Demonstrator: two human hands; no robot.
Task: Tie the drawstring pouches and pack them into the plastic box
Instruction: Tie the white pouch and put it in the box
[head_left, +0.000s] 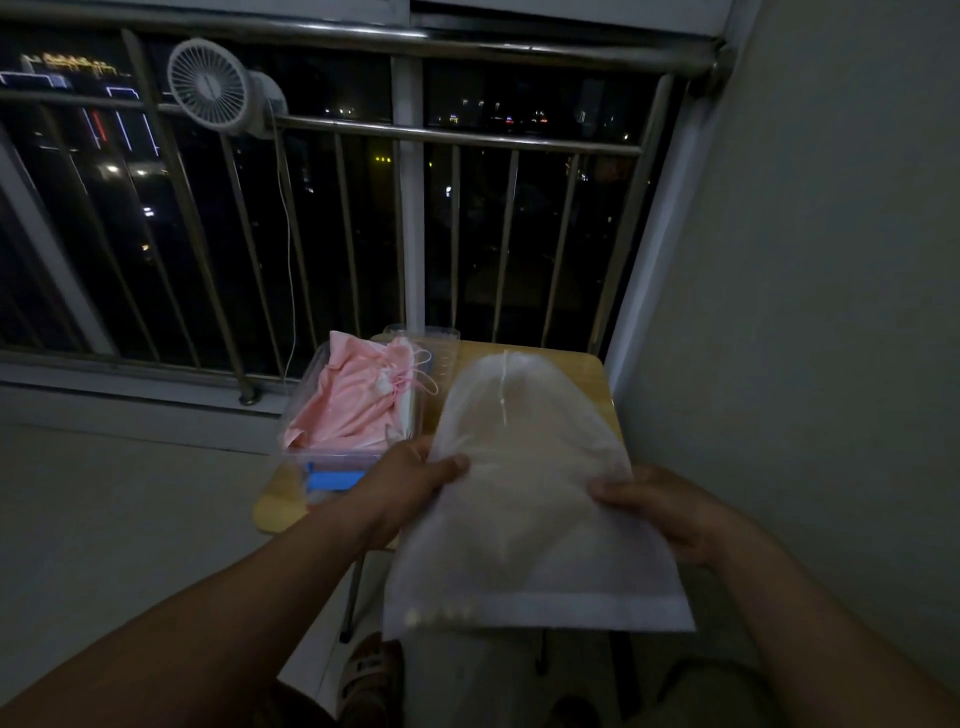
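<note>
A large white drawstring pouch (524, 499) lies flat over the small wooden table (597, 374), its near end hanging past the table's front edge. My left hand (415, 478) pinches its left edge, thumb on top. On the opposite edge, my right hand (660, 509) grips it the same way. A thin white cord runs down from the pouch's far end. A clear plastic box (332, 457) with a blue latch stands on the table's left part. Pink drawstring pouches (358, 400) lie inside it, their cords gathered.
A metal railing (457, 137) and a dark window stand behind the table. A small white fan (213, 83) is clipped to the railing at upper left, its cable hanging down. A wall (805, 312) runs close on the right. The table's legs and my sandalled foot (369, 675) are below.
</note>
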